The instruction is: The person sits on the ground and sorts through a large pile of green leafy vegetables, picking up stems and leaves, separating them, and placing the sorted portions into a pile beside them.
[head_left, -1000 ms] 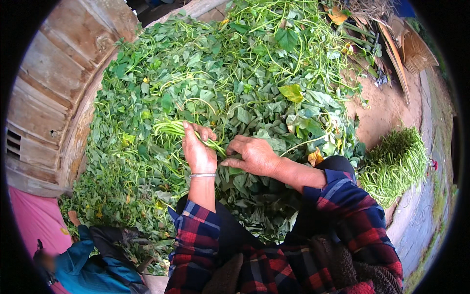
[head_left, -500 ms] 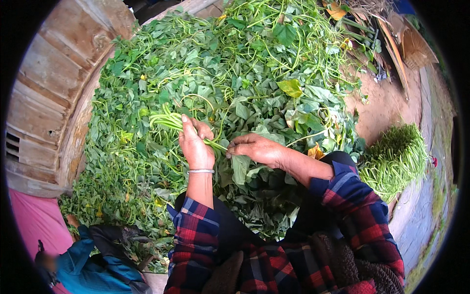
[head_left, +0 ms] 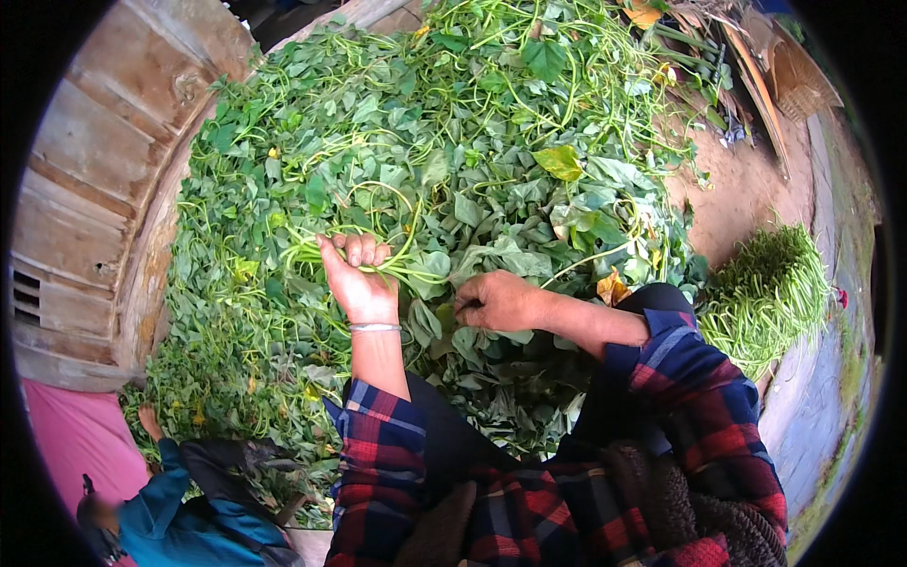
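Wd. planks; L hand w/ slim stems

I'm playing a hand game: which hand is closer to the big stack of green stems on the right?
Right. The right hand is to the left of the stack of green stems; the left hand is even farther left, holding a small bunch of stems.

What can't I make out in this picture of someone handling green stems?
In the head view:
- Middle of the green stems: behind the left hand's fingers.
- Whether the right hand grips anything: its own curled fingers hide this.
- What lies beneath the leaf heap: leaves cover it.
- Co-worker: head blurred, body cut off by the lower edge.
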`<action>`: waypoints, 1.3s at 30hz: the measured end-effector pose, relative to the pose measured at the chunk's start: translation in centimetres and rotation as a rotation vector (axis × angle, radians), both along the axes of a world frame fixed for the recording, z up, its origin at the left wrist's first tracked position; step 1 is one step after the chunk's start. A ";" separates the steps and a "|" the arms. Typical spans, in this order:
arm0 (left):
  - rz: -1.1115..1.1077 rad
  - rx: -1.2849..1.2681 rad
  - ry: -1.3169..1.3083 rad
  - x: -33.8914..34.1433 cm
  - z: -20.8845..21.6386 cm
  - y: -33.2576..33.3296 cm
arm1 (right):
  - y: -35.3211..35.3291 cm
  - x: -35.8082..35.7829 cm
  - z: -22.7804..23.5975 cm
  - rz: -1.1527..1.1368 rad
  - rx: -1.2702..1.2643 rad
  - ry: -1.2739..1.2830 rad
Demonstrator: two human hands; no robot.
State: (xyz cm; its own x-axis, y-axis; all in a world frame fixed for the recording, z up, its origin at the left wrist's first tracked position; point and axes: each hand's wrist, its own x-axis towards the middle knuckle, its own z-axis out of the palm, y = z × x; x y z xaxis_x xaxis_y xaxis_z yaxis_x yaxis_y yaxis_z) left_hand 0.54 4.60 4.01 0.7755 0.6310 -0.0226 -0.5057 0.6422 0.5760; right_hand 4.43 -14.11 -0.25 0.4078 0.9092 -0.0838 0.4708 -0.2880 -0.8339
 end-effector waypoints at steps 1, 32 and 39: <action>-0.027 -0.041 -0.024 0.1 -0.2 -0.1 | 0.1 -0.2 -0.7 -0.039 0.154 0.083; -0.151 -0.145 -0.070 0.1 -0.8 -1.6 | 1.5 -2.0 -0.3 -0.159 0.183 1.116; -0.115 -0.030 0.011 0.3 -0.1 -2.0 | 1.8 -4.8 -1.6 0.622 -0.154 0.156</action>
